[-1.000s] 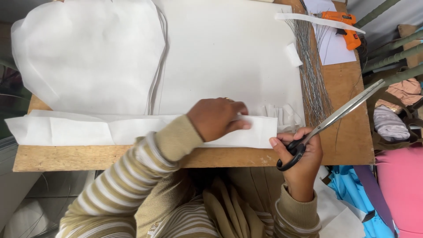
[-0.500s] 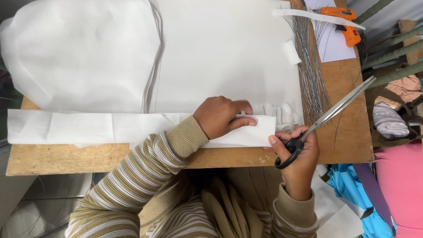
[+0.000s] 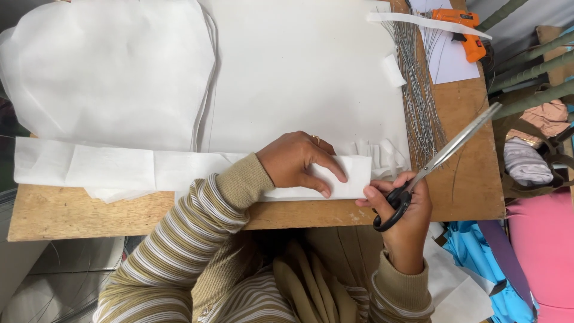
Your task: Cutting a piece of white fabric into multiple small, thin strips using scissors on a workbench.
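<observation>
Long folded white paper strip (image 3: 179, 170): along the wooden table's (image 3: 466, 179) near edge, long axis left-right. Left hand (image 3: 296, 161): flat, pinning its right end. Right hand (image 3: 403, 206): just beyond that end, closed round black-handled steel scissors (image 3: 439, 158), blades together, angled away

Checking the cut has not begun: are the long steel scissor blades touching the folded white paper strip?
Apart. In the head view the scissors point up and away over wood, clear of the strip.

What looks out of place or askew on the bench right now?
Little. The folded white strip overhangs the wooden table's left edge. The scissors in the right hand point up and away from the strip, which the left hand presses flat.
</observation>
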